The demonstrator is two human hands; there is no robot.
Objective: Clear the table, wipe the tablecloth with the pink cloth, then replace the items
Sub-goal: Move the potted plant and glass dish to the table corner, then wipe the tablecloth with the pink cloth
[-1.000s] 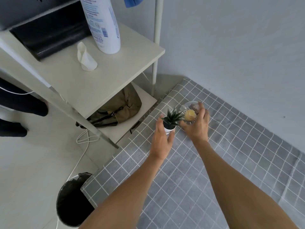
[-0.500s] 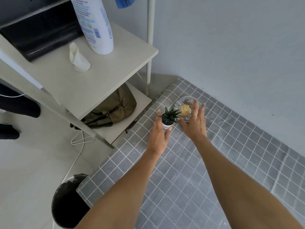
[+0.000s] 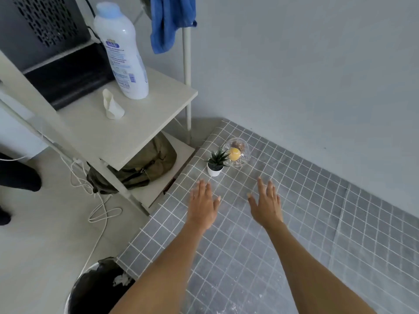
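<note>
A small green succulent in a white pot (image 3: 215,163) stands near the far left corner of the grey checked tablecloth (image 3: 306,223). Right beside it sits a clear glass globe (image 3: 237,152) with a yellow piece inside. My left hand (image 3: 203,206) hovers flat and empty a little in front of the pot, fingers apart. My right hand (image 3: 267,203) is also flat and empty, in front of the globe. Neither hand touches an item. No pink cloth is in view.
A white shelf unit (image 3: 136,123) stands left of the table, holding a tall white bottle (image 3: 122,55) and a crumpled tissue (image 3: 111,107). A blue cloth (image 3: 170,21) hangs above. An olive bag (image 3: 149,162) lies below. A bin (image 3: 99,288) and cables (image 3: 99,207) are on the floor.
Both hands have let go of the potted plant and the glass globe and drawn back toward me. The two items now stand alone near the table's corner.
</note>
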